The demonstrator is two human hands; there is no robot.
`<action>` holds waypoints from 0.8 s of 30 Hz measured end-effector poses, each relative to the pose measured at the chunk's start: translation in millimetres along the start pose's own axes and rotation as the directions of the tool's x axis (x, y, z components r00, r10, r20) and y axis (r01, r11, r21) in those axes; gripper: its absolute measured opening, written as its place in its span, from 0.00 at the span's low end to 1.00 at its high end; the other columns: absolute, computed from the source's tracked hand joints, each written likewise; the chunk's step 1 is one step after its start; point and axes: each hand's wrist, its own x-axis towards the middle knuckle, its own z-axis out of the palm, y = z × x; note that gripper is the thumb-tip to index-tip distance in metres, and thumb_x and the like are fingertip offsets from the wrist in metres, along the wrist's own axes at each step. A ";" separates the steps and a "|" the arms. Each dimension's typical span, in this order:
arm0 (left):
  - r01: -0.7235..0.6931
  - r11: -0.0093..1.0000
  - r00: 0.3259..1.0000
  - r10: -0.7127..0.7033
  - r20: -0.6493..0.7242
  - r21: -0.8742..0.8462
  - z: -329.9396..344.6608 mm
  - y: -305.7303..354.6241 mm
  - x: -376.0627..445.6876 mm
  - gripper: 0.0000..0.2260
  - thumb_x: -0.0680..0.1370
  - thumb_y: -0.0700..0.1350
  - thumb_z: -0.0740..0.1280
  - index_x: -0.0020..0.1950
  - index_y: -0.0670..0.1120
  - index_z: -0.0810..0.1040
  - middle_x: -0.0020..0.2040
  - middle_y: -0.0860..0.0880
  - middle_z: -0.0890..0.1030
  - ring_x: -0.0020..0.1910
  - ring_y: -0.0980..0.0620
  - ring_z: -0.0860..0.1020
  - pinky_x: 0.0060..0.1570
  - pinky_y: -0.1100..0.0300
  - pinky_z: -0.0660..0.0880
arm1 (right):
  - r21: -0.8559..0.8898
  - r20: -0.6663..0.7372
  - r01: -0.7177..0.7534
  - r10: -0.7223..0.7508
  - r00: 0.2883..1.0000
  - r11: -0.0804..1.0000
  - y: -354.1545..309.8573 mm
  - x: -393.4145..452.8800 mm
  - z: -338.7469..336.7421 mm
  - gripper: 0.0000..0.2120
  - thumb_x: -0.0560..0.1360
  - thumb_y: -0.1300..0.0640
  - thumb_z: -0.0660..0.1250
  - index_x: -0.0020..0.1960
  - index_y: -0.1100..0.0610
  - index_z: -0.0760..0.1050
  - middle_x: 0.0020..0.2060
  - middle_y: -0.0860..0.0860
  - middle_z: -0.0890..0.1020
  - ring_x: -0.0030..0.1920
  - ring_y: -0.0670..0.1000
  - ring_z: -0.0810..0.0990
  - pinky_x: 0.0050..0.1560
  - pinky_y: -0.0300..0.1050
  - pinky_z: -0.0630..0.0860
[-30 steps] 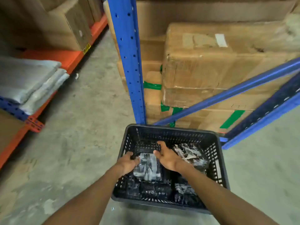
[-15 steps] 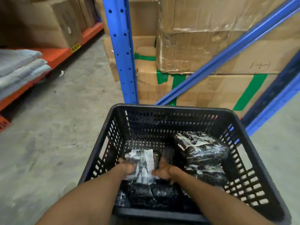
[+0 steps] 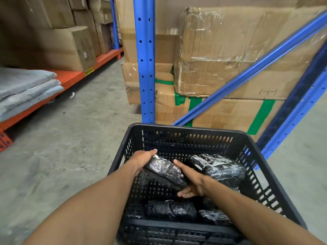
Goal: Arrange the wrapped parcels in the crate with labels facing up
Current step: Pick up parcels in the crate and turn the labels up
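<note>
A black slotted plastic crate (image 3: pixel 185 137) stands on the concrete floor in front of me. Both hands hold one black plastic-wrapped parcel (image 3: pixel 166 170) tilted above the crate's left half: my left hand (image 3: pixel 141 160) grips its far left end and my right hand (image 3: pixel 191 183) cups its near right end from below. Its dark side faces me; only a sliver of white shows at its far end. Another wrapped parcel (image 3: pixel 219 167) with white label patches lies at the right. More dark parcels (image 3: pixel 171 209) lie along the near wall.
A blue rack upright (image 3: pixel 144 59) and diagonal brace (image 3: pixel 247 75) rise just behind the crate, with stacked cardboard boxes (image 3: pixel 221 50) behind them. An orange shelf beam (image 3: pixel 67 80) with boxes and folded grey pads (image 3: pixel 23 89) runs along the left. Concrete floor lies between.
The parcel was held flat with its white label up low in the crate; now both hands have lifted and turned it, so its dark side shows. The view has also shifted.
</note>
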 end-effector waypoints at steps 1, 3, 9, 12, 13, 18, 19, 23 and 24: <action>-0.037 0.999 0.999 0.037 -0.016 0.007 -3.0 5.9 -3.2 0.27 0.66 0.64 0.70 0.57 0.47 0.83 0.56 0.47 0.84 0.54 0.44 0.82 0.64 0.49 0.75 | 0.015 0.031 0.021 -0.021 0.999 1.000 1.7 -4.7 -0.6 0.51 0.60 0.20 0.65 0.72 0.50 0.64 0.69 0.56 0.77 0.36 0.56 0.88 0.32 0.43 0.82; -0.080 0.996 0.996 0.081 -0.040 0.027 -7.1 13.3 -7.2 0.29 0.65 0.65 0.72 0.57 0.47 0.84 0.59 0.45 0.83 0.57 0.43 0.82 0.66 0.49 0.74 | 0.028 0.092 0.085 -0.087 0.992 0.996 7.3 -12.3 1.7 0.52 0.60 0.22 0.68 0.75 0.48 0.62 0.75 0.56 0.72 0.36 0.55 0.87 0.35 0.43 0.82; -0.100 0.995 0.992 0.099 -0.075 -0.014 -7.8 11.7 -5.4 0.35 0.73 0.67 0.62 0.70 0.43 0.75 0.70 0.43 0.76 0.69 0.41 0.74 0.71 0.46 0.68 | -0.132 -0.114 0.178 -0.193 0.975 0.975 9.9 -14.5 5.9 0.48 0.53 0.23 0.73 0.56 0.60 0.80 0.29 0.49 0.78 0.22 0.49 0.78 0.23 0.38 0.72; -0.084 0.986 0.996 0.080 -0.036 -0.146 -1.9 2.9 -4.9 0.31 0.77 0.64 0.57 0.74 0.47 0.71 0.71 0.44 0.74 0.70 0.42 0.72 0.74 0.47 0.64 | -0.089 -0.135 0.159 -0.170 0.976 0.983 10.6 -11.8 0.4 0.49 0.54 0.19 0.68 0.54 0.60 0.82 0.25 0.49 0.75 0.22 0.49 0.74 0.24 0.38 0.67; -0.094 0.977 0.996 0.092 -0.022 -0.192 0.1 -1.0 -4.9 0.28 0.79 0.62 0.55 0.76 0.49 0.68 0.72 0.45 0.74 0.70 0.42 0.72 0.73 0.49 0.64 | -0.063 -0.120 0.149 -0.156 0.980 0.987 11.0 -11.3 -1.1 0.47 0.56 0.19 0.66 0.52 0.60 0.81 0.25 0.49 0.74 0.22 0.49 0.73 0.25 0.38 0.67; -0.029 0.996 0.992 0.018 -0.124 -0.088 15.1 -25.3 -1.1 0.30 0.81 0.61 0.50 0.81 0.57 0.45 0.81 0.45 0.56 0.79 0.41 0.58 0.77 0.42 0.55 | 0.056 -0.042 0.139 -0.137 0.990 0.989 10.8 -7.5 0.6 0.39 0.62 0.19 0.60 0.46 0.54 0.77 0.24 0.50 0.72 0.23 0.50 0.71 0.30 0.40 0.67; -0.007 0.996 0.989 -0.005 -0.146 -0.084 18.1 -28.9 1.7 0.31 0.81 0.61 0.50 0.81 0.57 0.44 0.81 0.44 0.56 0.79 0.40 0.57 0.77 0.40 0.54 | 0.067 -0.041 0.138 -0.136 0.990 0.988 11.6 -6.9 1.4 0.38 0.62 0.19 0.59 0.44 0.54 0.77 0.24 0.51 0.72 0.22 0.51 0.70 0.30 0.40 0.67; 0.021 0.989 0.991 -0.040 -0.129 -0.149 22.5 -30.8 5.3 0.30 0.80 0.59 0.54 0.81 0.56 0.49 0.78 0.42 0.61 0.74 0.38 0.67 0.74 0.40 0.63 | 0.109 -0.035 0.130 -0.127 0.991 0.986 15.5 -9.0 0.9 0.36 0.62 0.18 0.57 0.36 0.52 0.75 0.22 0.50 0.67 0.22 0.50 0.66 0.28 0.39 0.67; 0.008 0.995 0.993 -0.020 -0.118 -0.099 21.2 -31.0 5.1 0.30 0.80 0.60 0.55 0.81 0.57 0.51 0.79 0.43 0.60 0.74 0.39 0.66 0.74 0.41 0.63 | 0.117 -0.038 0.133 -0.129 0.991 0.984 15.4 -10.0 -0.8 0.36 0.62 0.18 0.57 0.38 0.51 0.77 0.22 0.50 0.65 0.21 0.50 0.65 0.27 0.38 0.68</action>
